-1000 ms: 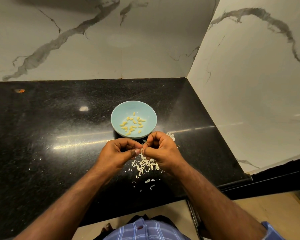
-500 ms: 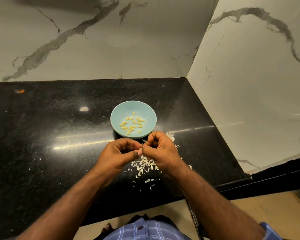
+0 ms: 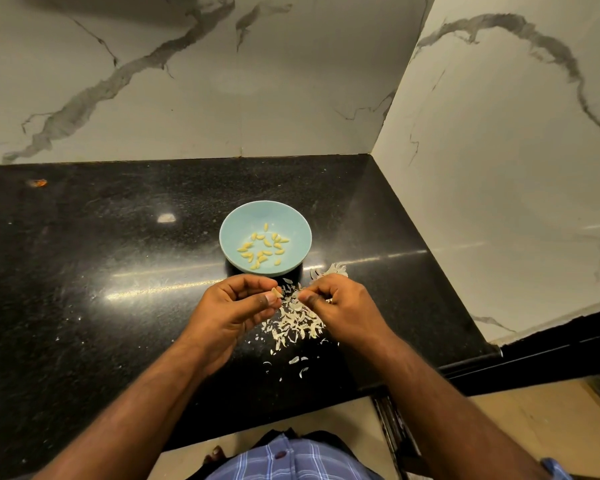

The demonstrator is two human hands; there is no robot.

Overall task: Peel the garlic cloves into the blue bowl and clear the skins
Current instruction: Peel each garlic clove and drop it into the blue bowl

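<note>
Your hands parted since 0.5 s ago: your left hand [image 3: 238, 306] pinched a garlic clove [image 3: 276, 292] just short of the blue bowl [image 3: 234, 251]; your right hand [image 3: 340, 306] stayed curled, contents unclear, over the skins [image 3: 297, 322].

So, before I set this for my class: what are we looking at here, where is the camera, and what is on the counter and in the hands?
There is no machine, only a person's two bare hands. The single picture comes from a camera worn on the head, looking down over the arms at a black counter in a marble-walled corner. A blue bowl holds small yellow peeled garlic cloves. Nearer the person lies a pile of pale skins. The left hand pinches one clove at its fingertips. The right hand has its fingers curled; what it holds, if anything, is too small to tell.
</note>
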